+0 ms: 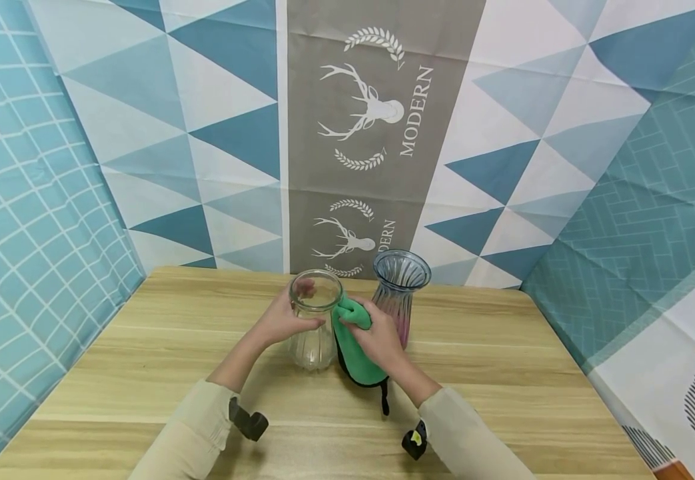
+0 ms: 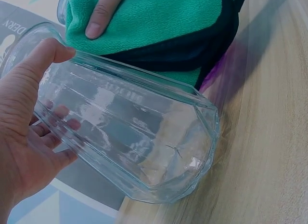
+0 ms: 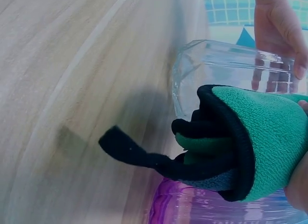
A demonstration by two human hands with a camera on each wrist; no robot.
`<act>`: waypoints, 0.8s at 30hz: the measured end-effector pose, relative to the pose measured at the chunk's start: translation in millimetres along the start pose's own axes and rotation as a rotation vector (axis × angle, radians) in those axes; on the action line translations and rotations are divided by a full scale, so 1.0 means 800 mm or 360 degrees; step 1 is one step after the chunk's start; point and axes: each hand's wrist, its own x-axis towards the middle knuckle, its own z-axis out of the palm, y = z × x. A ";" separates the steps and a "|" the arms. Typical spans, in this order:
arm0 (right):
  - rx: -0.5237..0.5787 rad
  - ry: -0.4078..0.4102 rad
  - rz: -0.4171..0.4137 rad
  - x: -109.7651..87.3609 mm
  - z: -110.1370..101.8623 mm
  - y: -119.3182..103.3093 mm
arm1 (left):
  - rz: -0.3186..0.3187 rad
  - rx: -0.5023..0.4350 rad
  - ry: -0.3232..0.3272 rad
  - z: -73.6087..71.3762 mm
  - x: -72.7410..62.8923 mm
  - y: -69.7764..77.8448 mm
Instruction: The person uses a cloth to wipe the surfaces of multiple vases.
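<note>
My left hand [image 1: 281, 320] grips a clear glass vase [image 1: 312, 347] below its rim, thumb on the near side and fingers round the far side. The vase has ribbed sides, and its base shows in the left wrist view. In my right hand [image 1: 383, 339] is a folded green cleaning cloth [image 1: 360, 357] with black edging and a black loop [image 3: 130, 149]. The bunched top of this cloth is beside the vase's neck. Part of the right hand's grip is hidden by the folds.
Just behind the right hand stands a second ribbed glass vase [image 1: 403, 272], blue at the flared top and pink-purple lower down. Everything is on a wood-grain table [image 1: 203, 387]. Patterned wall coverings [image 1: 227, 133] rise along the table's back and sides.
</note>
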 end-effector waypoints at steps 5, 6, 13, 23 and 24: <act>-0.0032 -0.0037 0.0026 -0.004 0.002 0.004 | -0.0014 -0.0053 -0.0008 0.000 -0.001 0.007; -0.0036 -0.0047 0.0032 -0.005 0.002 0.005 | -0.0006 -0.0052 -0.0010 0.000 -0.002 0.012; -0.0087 -0.0144 0.0110 -0.011 0.004 0.012 | -0.0028 -0.0059 -0.0038 -0.004 -0.012 0.046; -0.0270 -0.0279 0.0190 -0.014 0.003 0.015 | -0.0050 -0.0102 -0.0039 -0.005 -0.014 0.049; -0.0290 -0.0283 0.0183 -0.014 0.003 0.015 | -0.0050 -0.0096 -0.0039 -0.005 -0.014 0.049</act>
